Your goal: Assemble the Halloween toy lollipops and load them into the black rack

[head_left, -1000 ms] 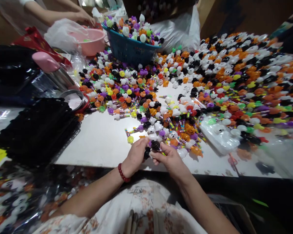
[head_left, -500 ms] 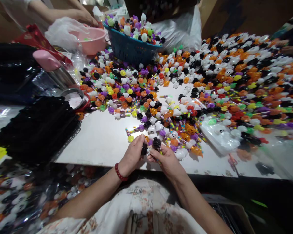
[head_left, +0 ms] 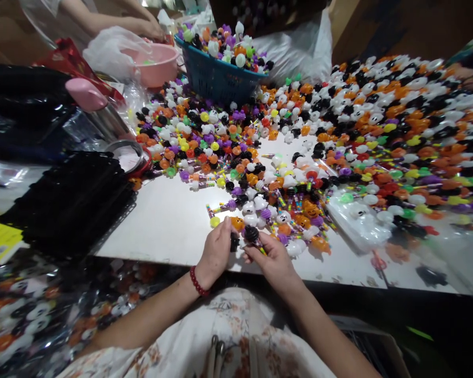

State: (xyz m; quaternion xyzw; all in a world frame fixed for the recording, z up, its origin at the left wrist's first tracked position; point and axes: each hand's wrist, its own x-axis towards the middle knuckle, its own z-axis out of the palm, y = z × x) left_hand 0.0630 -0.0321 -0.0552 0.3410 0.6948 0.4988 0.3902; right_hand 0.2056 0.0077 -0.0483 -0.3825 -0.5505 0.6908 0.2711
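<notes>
My left hand point(head_left: 217, 248), with a red bead bracelet on its wrist, is closed around a black-topped piece point(head_left: 234, 242) near the table's front edge. Just right of it, my right hand point(head_left: 271, 256) pinches a small tube with a ridged black top point(head_left: 251, 234) between thumb and fingers. The two hands nearly meet. Something small and white shows between them, too small to name. Right behind the hands lies a group of little tubes topped with white ghosts, orange pumpkins point(head_left: 310, 209) and purple shapes.
Piles of colourful pieces point(head_left: 402, 121) cover the back and right. A blue basket point(head_left: 220, 79), pink basin point(head_left: 160, 65) and steel cup point(head_left: 128, 156) stand behind. Black packaging point(head_left: 69, 205) lies left, clear bags point(head_left: 355, 220) right. Other people's hands show at the back left and far right.
The view has shifted slightly, so the table's things appear further right. My hands remain close together with the black-topped pieces in them; the left fingers look straighter.
</notes>
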